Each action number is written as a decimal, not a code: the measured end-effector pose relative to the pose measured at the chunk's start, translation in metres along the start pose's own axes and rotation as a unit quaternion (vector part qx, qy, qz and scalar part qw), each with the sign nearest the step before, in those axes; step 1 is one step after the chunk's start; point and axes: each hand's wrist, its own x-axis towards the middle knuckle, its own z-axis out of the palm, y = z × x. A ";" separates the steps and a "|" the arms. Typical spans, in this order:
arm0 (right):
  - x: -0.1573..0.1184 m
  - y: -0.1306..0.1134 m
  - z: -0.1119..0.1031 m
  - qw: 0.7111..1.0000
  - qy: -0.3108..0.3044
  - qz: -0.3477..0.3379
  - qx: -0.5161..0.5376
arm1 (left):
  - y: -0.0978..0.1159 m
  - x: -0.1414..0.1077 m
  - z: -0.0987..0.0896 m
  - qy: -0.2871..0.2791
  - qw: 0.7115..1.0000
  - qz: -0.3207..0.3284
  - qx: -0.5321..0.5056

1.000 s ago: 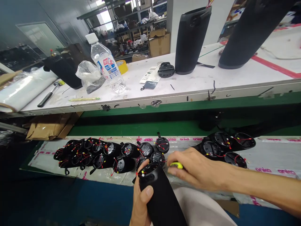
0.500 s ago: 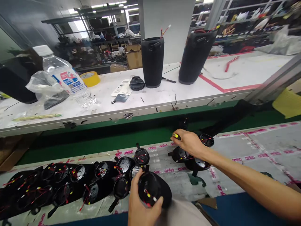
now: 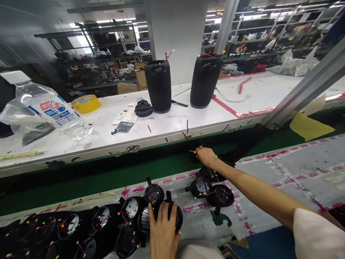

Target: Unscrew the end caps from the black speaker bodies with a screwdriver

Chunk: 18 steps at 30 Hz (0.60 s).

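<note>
My left hand [image 3: 163,228] is laid over the top of a black fabric-covered cylinder [image 3: 179,217], its fingers bent over the rim. Beyond the near table's back edge, my right hand [image 3: 206,156] is closed around a small yellow tool [image 3: 194,151] with a thin tip pointing left. Just below my right forearm stand several black cylinders, one with an open top [image 3: 223,195] showing wires. A large group of similar cylinders [image 3: 101,218] with red wires and small connectors fills the left side of the near table.
Two black cylinders [image 3: 159,86] stand on the white shelf [image 3: 172,124], beside a black round part [image 3: 143,108], yellow tape [image 3: 86,104] and a water bottle [image 3: 54,108]. A slanted metal post [image 3: 304,79] rises at right.
The view has shifted. My left hand has turned from gripping the cylinder's sides to lying over its top, and that cylinder is now more upright beside the group. My right hand still holds the tool.
</note>
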 end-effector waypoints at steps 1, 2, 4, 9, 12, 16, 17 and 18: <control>0.003 0.000 0.001 1.000 -0.006 -0.001 0.004 | 0.001 0.000 0.002 -0.007 0.999 -0.014 0.031; 0.006 0.001 0.001 1.000 -0.010 -0.005 0.010 | 0.001 -0.001 0.004 -0.012 0.998 -0.029 0.057; 0.008 0.003 -0.002 0.999 -0.009 -0.016 0.028 | 0.000 -0.002 0.009 -0.009 0.995 -0.050 0.082; -0.011 0.006 -0.018 0.994 0.030 -0.061 0.091 | -0.006 -0.008 0.025 0.027 0.995 -0.055 0.073; -0.039 0.007 -0.033 0.984 0.056 -0.096 0.139 | -0.005 -0.012 0.029 0.042 0.996 -0.041 0.064; -0.091 0.006 -0.071 0.965 0.076 -0.143 0.204 | -0.007 -0.013 0.007 0.071 0.996 -0.049 -0.023; -0.105 0.005 -0.083 0.959 0.076 -0.155 0.225 | -0.010 -0.012 -0.005 0.082 0.991 -0.074 -0.078; -0.118 0.003 -0.094 0.949 0.072 -0.170 0.255 | -0.014 -0.010 -0.020 0.092 0.978 -0.113 -0.148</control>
